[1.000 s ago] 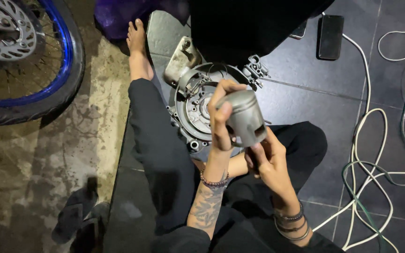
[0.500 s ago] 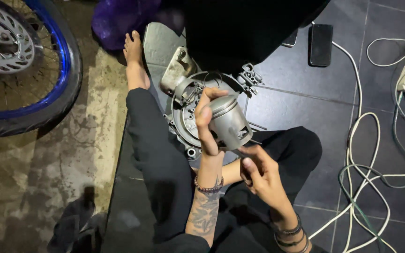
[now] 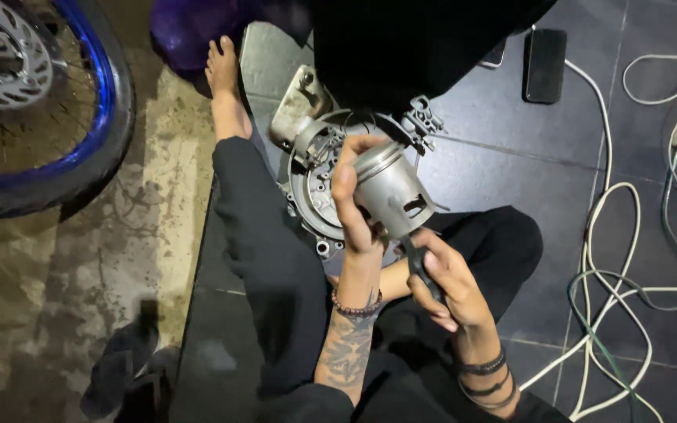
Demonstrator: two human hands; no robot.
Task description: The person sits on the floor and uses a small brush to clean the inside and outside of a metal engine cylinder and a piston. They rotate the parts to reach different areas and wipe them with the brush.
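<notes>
My left hand (image 3: 352,205) grips a grey metal piston (image 3: 392,190), held tilted above my lap with its crown pointing up and left. Just below it, my right hand (image 3: 442,280) is closed around a thin dark tool (image 3: 421,265) whose tip points up toward the piston's open skirt. Behind the piston, a round metal engine casing (image 3: 313,174) lies on the floor between my legs. I sit on the floor in black trousers, my bare left foot (image 3: 226,86) stretched out ahead.
A motorcycle wheel with a blue rim (image 3: 37,110) stands at the upper left. A dark phone (image 3: 544,65) lies on the tiles at the top right. White and green cables (image 3: 624,258) loop across the right side. A dark sandal (image 3: 119,366) rests at the lower left.
My right hand has let go of the piston and dropped below it, now closed on the dark tool. The left hand keeps holding the piston, tilted a bit more.
</notes>
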